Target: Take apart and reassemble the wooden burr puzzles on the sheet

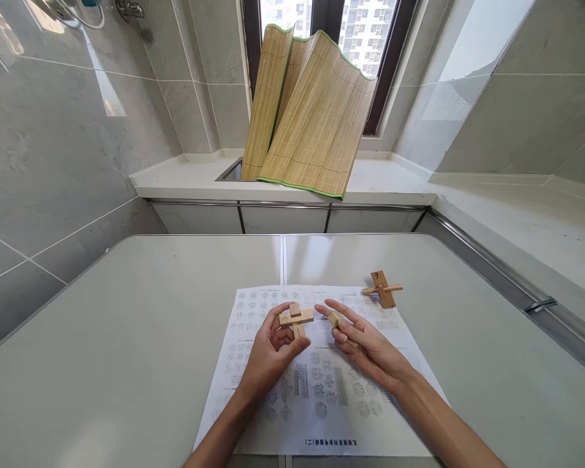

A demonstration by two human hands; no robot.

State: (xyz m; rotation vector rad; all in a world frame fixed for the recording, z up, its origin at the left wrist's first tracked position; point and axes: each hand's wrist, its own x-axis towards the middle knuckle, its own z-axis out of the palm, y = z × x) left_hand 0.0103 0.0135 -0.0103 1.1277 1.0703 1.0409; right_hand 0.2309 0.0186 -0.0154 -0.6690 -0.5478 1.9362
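Observation:
My left hand (273, 344) grips a cross-shaped pair of interlocked wooden puzzle pieces (296, 317), thumb at the lower end and fingers behind. To its right, my right hand (363, 341) holds a small wooden puzzle piece (334, 319) between its fingers, with index and middle fingers stretched out toward the left. A gap separates the two hands. Both are above a large printed sheet (273, 429) covered with small puzzle diagrams. Part of the piece in my right hand is hidden by the fingers.
At the sheet's upper right corner lies a brown wooden cross-shaped piece with a rod through it (383, 289). The white folding table (127, 338) has a seam down its middle. Beyond it, a bamboo mat (316, 123) leans on the white counter (185, 179) before the window.

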